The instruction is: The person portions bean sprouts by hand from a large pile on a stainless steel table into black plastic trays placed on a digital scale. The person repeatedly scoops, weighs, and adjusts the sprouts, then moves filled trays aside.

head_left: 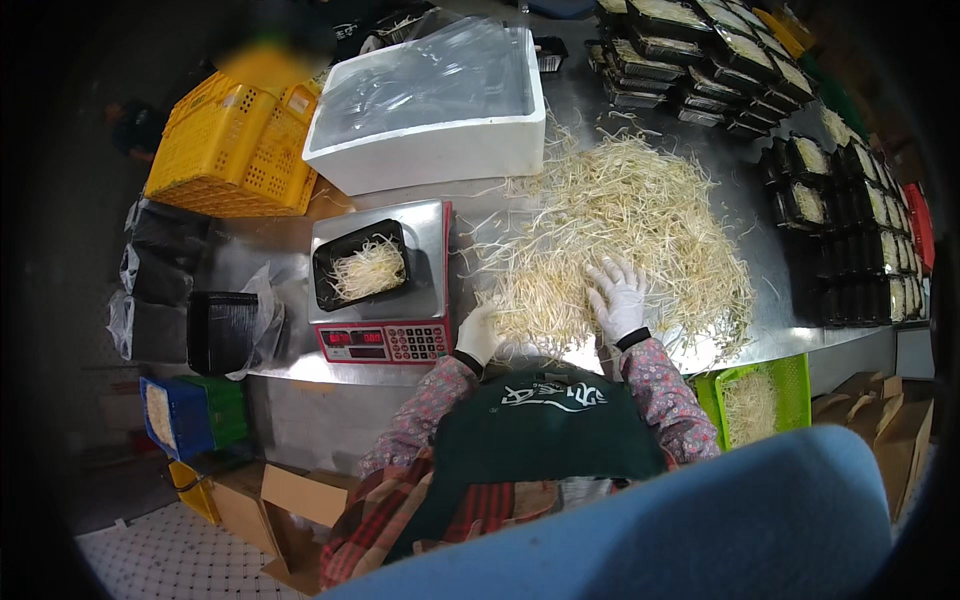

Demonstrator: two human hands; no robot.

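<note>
A broad, loose pile of bean sprouts (630, 210) lies on the metal table in front of me. My right hand (620, 300), in a white glove, rests on the near side of the pile with its fingers spread. At the pile's left edge is my left hand (478, 335), also gloved, turned on its side against the sprouts; its fingers look extended, though partly hidden. Left of that hand stands a red and silver digital scale (430, 290). A black plastic tray (327, 262) holding some bean sprouts sits tilted on the scale's plate.
Black trays (220, 335) in clear plastic stand at the table's left. Behind the scale are a white foam box (430, 160) with plastic film and a yellow crate (230, 140). Filled trays (700, 60) are stacked right. Below the edge stand a green crate (805, 390) and cardboard boxes (300, 495).
</note>
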